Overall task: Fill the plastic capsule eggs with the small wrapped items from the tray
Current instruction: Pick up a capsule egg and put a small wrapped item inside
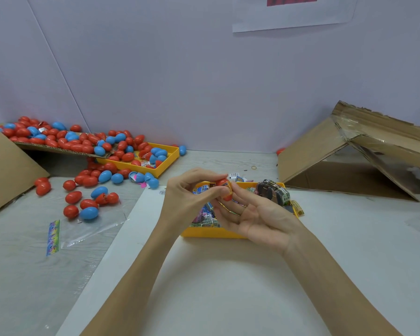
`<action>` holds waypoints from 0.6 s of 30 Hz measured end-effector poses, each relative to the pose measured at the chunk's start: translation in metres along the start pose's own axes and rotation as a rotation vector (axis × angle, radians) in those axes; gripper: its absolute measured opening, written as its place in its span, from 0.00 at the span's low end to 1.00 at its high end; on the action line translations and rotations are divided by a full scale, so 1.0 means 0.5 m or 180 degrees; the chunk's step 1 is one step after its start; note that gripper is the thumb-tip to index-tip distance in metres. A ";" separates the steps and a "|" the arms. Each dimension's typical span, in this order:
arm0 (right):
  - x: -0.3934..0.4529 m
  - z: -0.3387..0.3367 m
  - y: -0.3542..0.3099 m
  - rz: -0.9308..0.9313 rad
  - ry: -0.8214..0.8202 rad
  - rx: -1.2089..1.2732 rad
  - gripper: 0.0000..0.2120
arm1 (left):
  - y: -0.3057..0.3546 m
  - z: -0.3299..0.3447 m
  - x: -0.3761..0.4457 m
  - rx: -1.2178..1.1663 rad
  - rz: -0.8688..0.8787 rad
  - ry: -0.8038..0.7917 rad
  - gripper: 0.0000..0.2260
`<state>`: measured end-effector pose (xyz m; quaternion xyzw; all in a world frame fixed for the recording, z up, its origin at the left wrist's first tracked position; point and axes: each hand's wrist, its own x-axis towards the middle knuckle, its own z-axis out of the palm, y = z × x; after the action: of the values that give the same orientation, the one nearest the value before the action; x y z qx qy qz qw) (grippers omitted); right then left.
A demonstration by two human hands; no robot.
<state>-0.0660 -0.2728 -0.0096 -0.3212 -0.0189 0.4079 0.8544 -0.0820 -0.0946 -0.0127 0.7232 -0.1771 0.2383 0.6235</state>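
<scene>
My left hand (188, 190) grips a red capsule egg (224, 189) between thumb and fingers, above the near yellow tray (211, 232). A yellow wrapped item (230, 187) sticks out of the egg's seam. My right hand (250, 212) lies palm up just under and right of the egg, its fingertips touching the egg and the wrapper. The tray holds several small wrapped items (205, 218) in blue, pink and green, partly hidden by both hands.
Many red and blue eggs (87, 202) lie loose at the left and on a cardboard flap (58, 147). A second yellow tray (166, 163) with eggs sits behind. A torn cardboard box (349, 161) lies at the right. Clear plastic wrap (92, 226) is near left.
</scene>
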 end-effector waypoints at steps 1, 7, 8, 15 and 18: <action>0.000 -0.001 -0.001 -0.0086 -0.0004 -0.0145 0.11 | -0.001 0.001 0.000 -0.0003 -0.0020 0.0011 0.12; 0.001 0.004 0.001 -0.0582 0.0247 -0.1105 0.13 | -0.013 -0.001 -0.001 -0.0058 -0.0229 0.0010 0.11; 0.001 0.003 0.001 -0.0583 0.0274 -0.1141 0.14 | -0.016 -0.001 -0.001 -0.0044 -0.0258 -0.0003 0.10; -0.005 -0.004 -0.006 -0.0100 0.0070 -0.0468 0.13 | -0.018 0.002 -0.001 -0.0273 -0.0736 -0.0238 0.10; -0.004 -0.005 -0.005 -0.0009 0.0011 -0.0375 0.13 | -0.015 0.003 -0.001 -0.0403 -0.0842 -0.0253 0.10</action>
<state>-0.0648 -0.2765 -0.0098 -0.3716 -0.0419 0.4044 0.8346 -0.0780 -0.0948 -0.0195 0.7084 -0.1193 0.1137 0.6863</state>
